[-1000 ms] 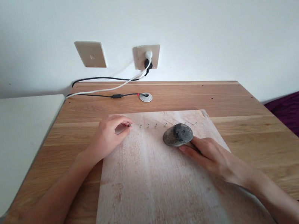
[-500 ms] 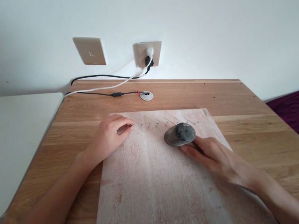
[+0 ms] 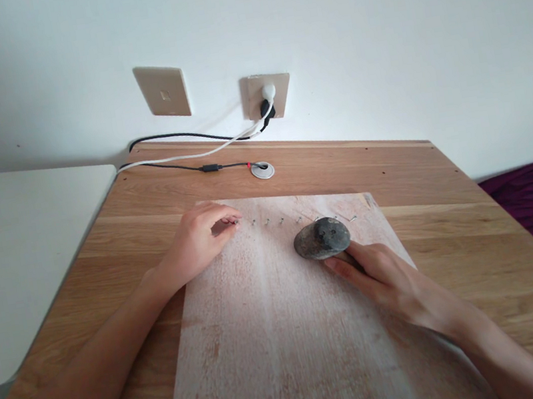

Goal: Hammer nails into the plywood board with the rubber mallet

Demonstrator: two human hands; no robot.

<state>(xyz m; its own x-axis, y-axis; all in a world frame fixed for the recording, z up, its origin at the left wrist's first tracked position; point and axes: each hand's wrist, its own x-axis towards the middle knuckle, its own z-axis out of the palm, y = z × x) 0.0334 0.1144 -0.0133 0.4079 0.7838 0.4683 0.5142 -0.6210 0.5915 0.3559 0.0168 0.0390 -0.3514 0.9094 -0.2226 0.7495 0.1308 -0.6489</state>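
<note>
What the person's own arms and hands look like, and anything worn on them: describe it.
The left hand and right hand are bare, with no gloves. The left forearm and right forearm are bare too, narrowing towards the wrists; no sleeves show. No watch, bracelet, ring or marking can be seen. The fingernails are too small to make out.

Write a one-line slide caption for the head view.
Right hand grips a hammer over a worn whitish board; left hand pinches a nail beside the row of nails.
</note>
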